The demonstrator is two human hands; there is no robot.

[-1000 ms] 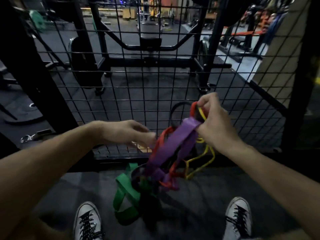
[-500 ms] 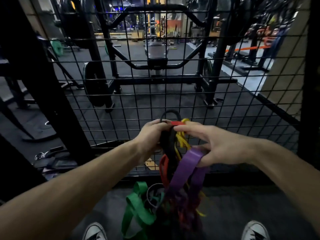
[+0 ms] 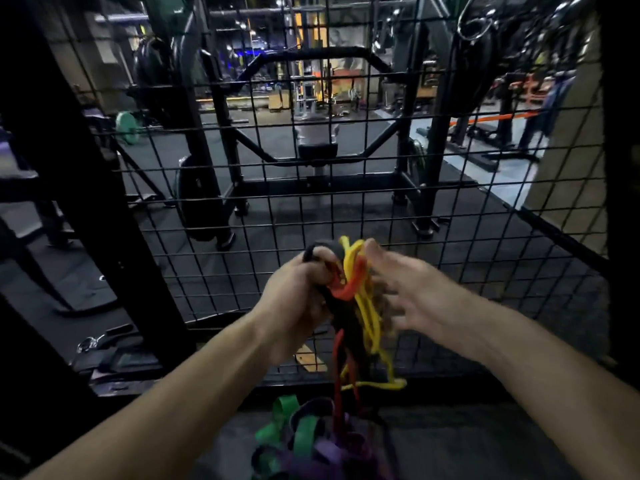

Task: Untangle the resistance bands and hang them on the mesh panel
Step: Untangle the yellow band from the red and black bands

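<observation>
The person stands close to a tall black wire mesh panel (image 3: 346,209) whose lower edge meets the dark rubber gym floor (image 3: 450,445) just beyond the hanging bands. The left hand (image 3: 298,296) is curled tight around the top of a tangled bunch of rubber resistance bands (image 3: 353,306), held up in front of the panel at about mid-height; a black loop (image 3: 322,247) pokes above the fist, and thin yellow bands (image 3: 370,317) and a red band (image 3: 349,285) twist together just beside the knuckles. The right hand (image 3: 408,289) sits at the right side of the bunch with fingers spread and blurred; its fingertips reach into the yellow and red strands, but whether they pinch anything I cannot tell. From the fist the bands drop in a loose rope, the yellow ones flaring out to the right near the panel's bottom edge, the red running straight down. At the bottom a wide green band (image 3: 294,431) and a wide purple band (image 3: 329,459) lie heaped on the floor, joined to the tangle. A thick black post (image 3: 104,220) slants along the panel's left edge, and a pale wall (image 3: 568,168) closes in on the right. Through the mesh a black steel rack (image 3: 322,161) stands on open floor.
</observation>
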